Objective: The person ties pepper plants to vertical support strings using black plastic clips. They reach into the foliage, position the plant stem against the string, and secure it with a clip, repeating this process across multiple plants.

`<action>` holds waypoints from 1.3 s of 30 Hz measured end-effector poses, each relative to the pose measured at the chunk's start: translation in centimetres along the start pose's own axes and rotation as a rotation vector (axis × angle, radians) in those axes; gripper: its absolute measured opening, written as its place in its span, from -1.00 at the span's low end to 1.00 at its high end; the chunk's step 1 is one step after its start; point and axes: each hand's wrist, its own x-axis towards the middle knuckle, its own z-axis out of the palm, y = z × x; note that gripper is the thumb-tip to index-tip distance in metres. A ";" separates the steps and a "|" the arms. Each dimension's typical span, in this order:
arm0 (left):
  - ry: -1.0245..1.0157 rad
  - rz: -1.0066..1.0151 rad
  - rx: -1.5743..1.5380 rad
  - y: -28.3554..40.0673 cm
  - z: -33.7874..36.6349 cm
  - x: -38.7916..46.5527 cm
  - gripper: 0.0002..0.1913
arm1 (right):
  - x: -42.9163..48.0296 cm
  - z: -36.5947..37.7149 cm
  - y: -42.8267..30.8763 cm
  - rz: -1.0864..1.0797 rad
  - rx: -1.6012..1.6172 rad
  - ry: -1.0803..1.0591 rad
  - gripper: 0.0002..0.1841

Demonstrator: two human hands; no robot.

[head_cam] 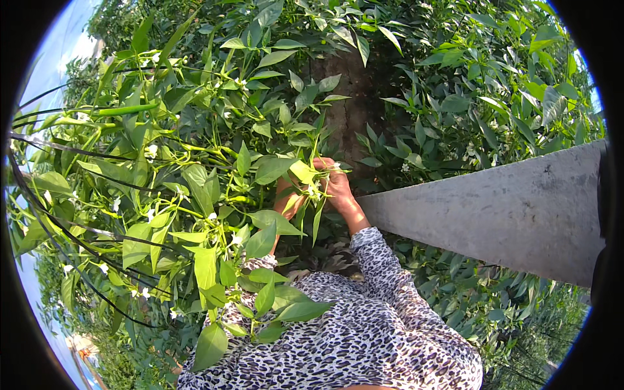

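Both my hands are among the leaves of a flowering pepper plant [204, 195], near the middle of the view. My right hand [336, 185] is bent at the stems of a leafy shoot with white flowers [314, 189]; its fingertips are partly covered, so its grip is unclear. Just to the left, my left hand [288, 197] is mostly hidden behind leaves, and what its fingers do does not show. A long green pepper [126, 110] lies among the foliage at the upper left, well away from my hands.
A grey concrete post [492, 209] slants from the right edge to beside my right wrist. Black cords [92, 251] cross the plants on the left. Bare soil [343, 97] shows between the rows, with more pepper plants [453, 102] to the right.
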 end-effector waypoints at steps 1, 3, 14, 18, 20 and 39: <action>-0.073 -0.051 0.075 1.3 -0.5 -2.2 -0.72 | 0.2 0.1 -0.7 -0.023 -0.142 -0.034 -0.76; -0.224 -0.143 0.187 3.7 -1.3 -6.8 -0.72 | 0.4 0.8 -1.9 -0.177 -0.410 -0.076 -0.76; 0.255 0.007 0.012 -0.4 -0.1 -1.5 -0.71 | 5.5 3.7 -15.3 -0.518 -0.946 -0.267 -0.66; 0.284 -0.015 -0.092 -2.5 -1.0 -0.8 -0.71 | 7.8 7.1 -15.9 0.214 -0.088 -0.932 -0.61; 0.300 -0.027 -0.137 -3.3 -1.7 -1.3 -0.70 | 9.4 6.0 -16.4 0.298 0.086 -0.924 -0.69; 0.474 -0.108 -0.217 -1.9 -6.1 4.0 -0.84 | 3.4 3.9 -12.3 0.020 -0.580 -0.780 -0.75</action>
